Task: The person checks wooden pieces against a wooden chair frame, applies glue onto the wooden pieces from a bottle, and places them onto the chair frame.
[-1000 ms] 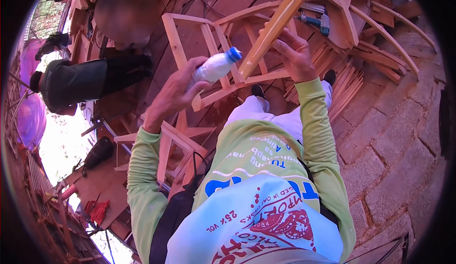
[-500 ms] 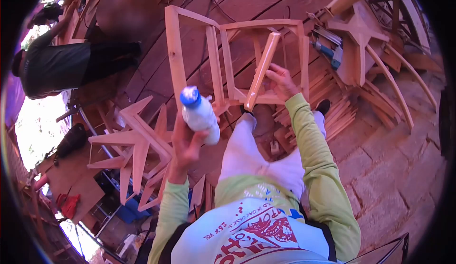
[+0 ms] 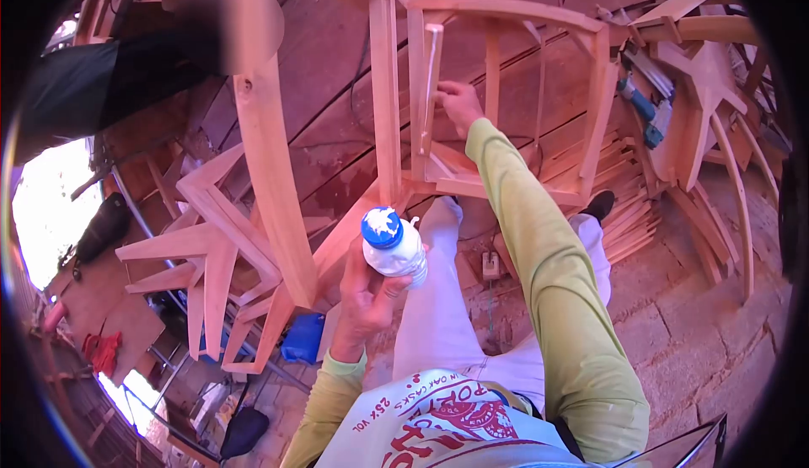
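Note:
My left hand point(image 3: 368, 304) is wrapped round a white plastic bottle point(image 3: 398, 253) with a blue cap smeared with white stuff. The bottle is upright, its cap toward the camera. My right hand point(image 3: 461, 106) pinches a wooden piece point(image 3: 430, 89) that has a whitish line of glue-like material along its face. That piece is beside an upright of a wooden frame point(image 3: 386, 97), and whether they touch I cannot tell. The frame's large parts stand in front of me, with a long post point(image 3: 274, 156) to the left of my hands.
Star-shaped wooden parts point(image 3: 215, 240) lie at the left. A teal power tool point(image 3: 647, 110) rests at the right near another star-shaped part point(image 3: 704, 89) and thin wood strips point(image 3: 632, 207). A blue container point(image 3: 303, 338) is below the post. Another person's dark clothing point(image 3: 126, 72) shows at upper left.
The wooden piece has moved left and turned more upright in my right hand. The bottle has moved right and lower. The wooden frame appears closer, and my view has shifted.

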Motion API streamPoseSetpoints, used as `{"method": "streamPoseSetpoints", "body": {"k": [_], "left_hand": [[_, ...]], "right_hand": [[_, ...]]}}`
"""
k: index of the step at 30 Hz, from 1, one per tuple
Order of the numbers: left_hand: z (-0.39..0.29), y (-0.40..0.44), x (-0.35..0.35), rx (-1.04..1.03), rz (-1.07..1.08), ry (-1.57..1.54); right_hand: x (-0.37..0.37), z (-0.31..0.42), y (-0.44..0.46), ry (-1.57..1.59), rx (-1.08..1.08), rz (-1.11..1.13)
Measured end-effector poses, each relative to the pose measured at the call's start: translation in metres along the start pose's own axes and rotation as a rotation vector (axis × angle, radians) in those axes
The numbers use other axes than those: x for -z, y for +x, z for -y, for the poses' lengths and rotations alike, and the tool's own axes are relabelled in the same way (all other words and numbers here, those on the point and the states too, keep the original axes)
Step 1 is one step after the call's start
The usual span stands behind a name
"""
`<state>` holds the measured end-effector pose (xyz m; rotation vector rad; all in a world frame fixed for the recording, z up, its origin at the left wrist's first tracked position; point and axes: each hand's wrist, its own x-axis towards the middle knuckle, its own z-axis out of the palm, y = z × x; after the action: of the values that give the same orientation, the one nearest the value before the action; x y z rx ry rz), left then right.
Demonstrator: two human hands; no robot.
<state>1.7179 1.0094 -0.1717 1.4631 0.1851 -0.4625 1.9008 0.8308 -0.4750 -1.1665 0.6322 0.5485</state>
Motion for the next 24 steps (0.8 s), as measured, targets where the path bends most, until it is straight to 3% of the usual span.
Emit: {"method": "streamPoseSetpoints", "body": {"k": [2, 3, 7, 10, 14, 17, 20, 24], "left_hand": [[0.008, 0.000, 0.000, 0.025, -0.016, -0.018], [0.011, -0.002, -0.001, 0.042, -0.030, -0.035], [0.022, -0.007, -0.002, 0.076, -0.053, -0.090], [0.023, -0.010, 0.001, 0.081, -0.047, -0.034], [0.016, -0.006, -0.007, 0.077, -0.145, -0.047], [0.027, -0.014, 0.010, 0.019, -0.139, 0.136], [0.005, -0.005, 0.000, 0.054, -0.084, -0.022], [-0.011, 0.008, -0.010, -0.028, -0.007, 0.058]], "right_hand": [[-0.006, -0.011, 0.019, -0.154, 0.049, 0.027], [-0.006, -0.021, 0.033, -0.330, 0.181, -0.015], [-0.014, -0.044, 0.046, -0.435, 0.323, -0.324], [-0.017, -0.036, 0.040, -0.437, 0.162, -0.268], [-0.016, -0.032, 0.037, -0.516, 0.280, -0.296], [-0.010, -0.041, -0.022, -0.095, 0.265, -0.403], [0.007, -0.080, -0.169, 0.513, -0.083, -0.451], [0.039, -0.137, -0.218, 0.744, -0.490, -0.819]]}}
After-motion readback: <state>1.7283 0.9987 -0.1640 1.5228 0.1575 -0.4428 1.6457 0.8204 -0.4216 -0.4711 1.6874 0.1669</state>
